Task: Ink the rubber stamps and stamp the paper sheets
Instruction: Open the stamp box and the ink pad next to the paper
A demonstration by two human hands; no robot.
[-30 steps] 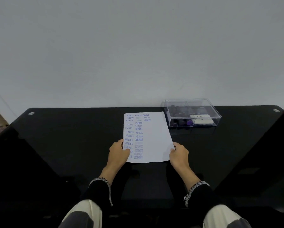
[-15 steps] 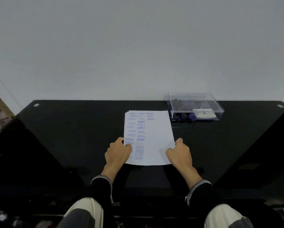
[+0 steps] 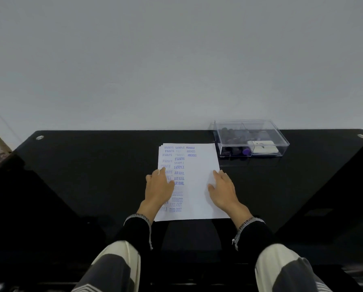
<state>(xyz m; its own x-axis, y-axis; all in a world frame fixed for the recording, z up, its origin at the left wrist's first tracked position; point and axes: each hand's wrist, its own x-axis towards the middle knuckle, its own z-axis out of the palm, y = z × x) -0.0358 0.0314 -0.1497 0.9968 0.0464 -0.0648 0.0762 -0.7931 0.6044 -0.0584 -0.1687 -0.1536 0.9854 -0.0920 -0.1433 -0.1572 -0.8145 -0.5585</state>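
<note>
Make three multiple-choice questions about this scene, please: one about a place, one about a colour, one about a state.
1. Where does the clear plastic box stand?
A. beyond the paper sheets, to their right
B. on top of the sheets
C. on the person's lap

2. What colour are the stamped words on the sheets?
A. red
B. blue-purple
C. green

3. How do the left hand and the right hand lie?
A. both lifting the box
B. both flat on the sheets
C. each gripping a stamp

Key: 1 A, the box sits on the black table at the sheets' far right corner. 2 B, words like SAMPLE and AIR MAIL print blue-purple. 3 B, straight fingers rest on the paper, holding nothing.
</note>
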